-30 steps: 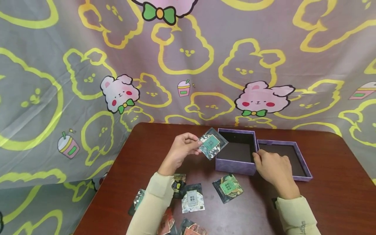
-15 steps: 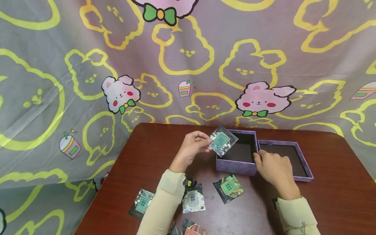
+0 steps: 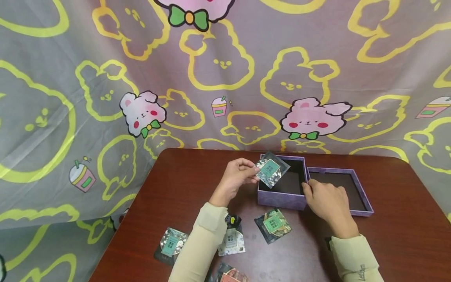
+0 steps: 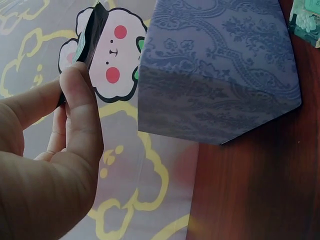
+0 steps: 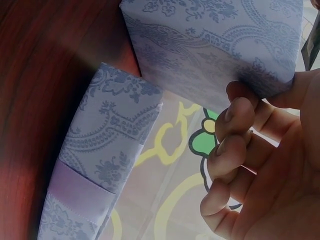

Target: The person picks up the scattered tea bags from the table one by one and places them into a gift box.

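Between thumb and fingers my left hand [image 3: 237, 178] pinches a flat dark sachet [image 3: 270, 169] with a teal label, tilted above the left side of an open purple box [image 3: 282, 200]. The left wrist view catches the sachet [image 4: 92, 37] nearly edge-on, beside the patterned box wall [image 4: 215, 75]. At the box's front right corner, my right hand [image 3: 329, 203] grips the wall. Its thumb and curled index finger pinch the box edge [image 5: 240, 65] in the right wrist view. The dark inside of the box shows in the head view, partly covered by the sachet.
Right of the box lies its shallow purple lid [image 3: 364, 213], inner side up. Nearer on the brown table [image 3: 134, 235] are sachets with a green label [image 3: 273, 224], a white one [image 3: 231, 241], a teal one [image 3: 170, 246] and an orange-red one [image 3: 232, 276]. A patterned curtain [image 3: 225, 133] hangs behind.
My left hand has carried the pinched sachet rightward, from beside the box to over its opening. The right hand keeps its grip on the box corner.
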The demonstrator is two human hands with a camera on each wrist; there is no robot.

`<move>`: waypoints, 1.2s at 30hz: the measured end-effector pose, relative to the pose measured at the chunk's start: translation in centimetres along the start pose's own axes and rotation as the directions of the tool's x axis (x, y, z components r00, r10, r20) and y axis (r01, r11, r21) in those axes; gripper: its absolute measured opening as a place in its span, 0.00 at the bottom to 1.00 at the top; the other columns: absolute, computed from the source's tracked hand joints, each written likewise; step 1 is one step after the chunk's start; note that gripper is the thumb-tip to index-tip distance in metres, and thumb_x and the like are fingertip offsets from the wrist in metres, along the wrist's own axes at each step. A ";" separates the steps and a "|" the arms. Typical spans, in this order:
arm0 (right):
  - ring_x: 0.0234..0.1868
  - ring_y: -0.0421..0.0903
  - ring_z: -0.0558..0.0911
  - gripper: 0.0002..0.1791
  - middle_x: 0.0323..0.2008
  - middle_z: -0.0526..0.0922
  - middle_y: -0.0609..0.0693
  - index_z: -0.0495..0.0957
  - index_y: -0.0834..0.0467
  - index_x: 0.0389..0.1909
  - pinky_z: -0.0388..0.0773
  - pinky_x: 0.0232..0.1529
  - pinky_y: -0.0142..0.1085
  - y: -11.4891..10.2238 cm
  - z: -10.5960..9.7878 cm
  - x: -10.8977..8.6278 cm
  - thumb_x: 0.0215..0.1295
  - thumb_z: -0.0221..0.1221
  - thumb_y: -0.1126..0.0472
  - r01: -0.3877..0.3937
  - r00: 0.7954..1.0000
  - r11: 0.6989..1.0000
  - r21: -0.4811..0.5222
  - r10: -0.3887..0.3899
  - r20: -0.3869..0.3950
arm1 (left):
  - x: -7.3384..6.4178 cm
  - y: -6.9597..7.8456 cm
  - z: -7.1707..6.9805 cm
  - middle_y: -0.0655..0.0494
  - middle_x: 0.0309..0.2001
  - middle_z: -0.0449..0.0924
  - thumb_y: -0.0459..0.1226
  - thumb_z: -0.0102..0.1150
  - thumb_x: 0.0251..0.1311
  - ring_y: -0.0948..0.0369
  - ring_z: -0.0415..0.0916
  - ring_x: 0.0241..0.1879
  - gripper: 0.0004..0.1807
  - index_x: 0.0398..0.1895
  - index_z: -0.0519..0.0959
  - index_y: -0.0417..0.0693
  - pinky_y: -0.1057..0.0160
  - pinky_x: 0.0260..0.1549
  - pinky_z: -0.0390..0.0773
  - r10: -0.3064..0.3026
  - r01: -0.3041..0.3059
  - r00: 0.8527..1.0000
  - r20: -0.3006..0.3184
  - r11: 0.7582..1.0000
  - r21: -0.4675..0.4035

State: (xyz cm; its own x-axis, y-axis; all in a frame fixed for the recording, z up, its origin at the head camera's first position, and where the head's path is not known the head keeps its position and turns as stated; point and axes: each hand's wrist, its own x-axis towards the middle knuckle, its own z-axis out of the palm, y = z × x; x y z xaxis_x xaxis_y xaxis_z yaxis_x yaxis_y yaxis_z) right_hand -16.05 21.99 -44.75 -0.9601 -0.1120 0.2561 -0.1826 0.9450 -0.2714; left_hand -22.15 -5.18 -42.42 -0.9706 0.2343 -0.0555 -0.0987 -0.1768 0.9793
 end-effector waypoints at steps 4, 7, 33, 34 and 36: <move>0.21 0.57 0.78 0.19 0.18 0.77 0.52 0.75 0.57 0.25 0.66 0.23 0.54 -0.1 0.0 0.0 0.75 0.51 0.52 -0.003 1.000 1.000 0.004 0.003 0.013 | 0.0 0.0 0.2 0.46 0.29 0.83 0.24 0.65 0.61 0.58 0.83 0.23 0.07 0.38 0.75 0.34 0.63 0.26 0.83 -0.007 0.007 1.000 0.003 1.000 -0.008; 0.21 0.57 0.77 0.19 0.18 0.76 0.52 0.74 0.57 0.24 0.65 0.22 0.54 -0.1 0.0 0.0 0.75 0.52 0.52 -0.003 1.000 1.000 0.007 0.003 0.004 | 0.1 0.0 0.4 0.46 0.29 0.83 0.24 0.65 0.61 0.58 0.83 0.23 0.07 0.37 0.76 0.34 0.63 0.26 0.83 -0.006 0.006 1.000 0.006 1.000 -0.016; 0.22 0.57 0.78 0.18 0.18 0.77 0.52 0.76 0.58 0.27 0.67 0.25 0.56 -0.3 0.0 -0.1 0.76 0.51 0.52 -0.014 1.000 1.000 0.013 0.013 0.026 | -0.7 -0.8 -1.2 0.40 0.32 0.84 0.29 0.67 0.62 0.56 0.83 0.26 0.09 0.42 0.83 0.30 0.43 0.40 0.82 -0.052 0.052 0.999 -0.006 0.991 0.121; 0.21 0.57 0.78 0.18 0.18 0.77 0.52 0.76 0.58 0.26 0.67 0.24 0.56 -0.3 0.0 -0.1 0.75 0.51 0.52 -0.013 1.000 1.000 0.011 0.013 0.021 | -0.9 -0.7 -1.3 0.40 0.32 0.84 0.29 0.67 0.62 0.56 0.83 0.26 0.09 0.41 0.83 0.30 0.43 0.41 0.82 -0.053 0.053 0.999 -0.002 0.990 0.127; 0.21 0.58 0.78 0.18 0.18 0.76 0.53 0.75 0.58 0.26 0.66 0.24 0.55 -0.3 -0.1 -0.1 0.75 0.52 0.52 -0.013 1.000 1.000 0.009 0.013 0.014 | -1.1 -0.7 -1.4 0.41 0.32 0.85 0.30 0.68 0.62 0.55 0.83 0.26 0.09 0.41 0.83 0.31 0.42 0.41 0.81 -0.055 0.054 0.998 0.003 0.988 0.143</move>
State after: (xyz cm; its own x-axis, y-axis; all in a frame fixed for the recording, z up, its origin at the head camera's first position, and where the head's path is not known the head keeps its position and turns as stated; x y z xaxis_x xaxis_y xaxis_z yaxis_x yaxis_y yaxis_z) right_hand -15.87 21.76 -44.59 -0.9653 -0.1045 0.2395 -0.1723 0.9435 -0.2831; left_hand -21.30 -6.68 -43.32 -0.9630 0.2465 -0.1092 -0.1191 -0.0256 0.9926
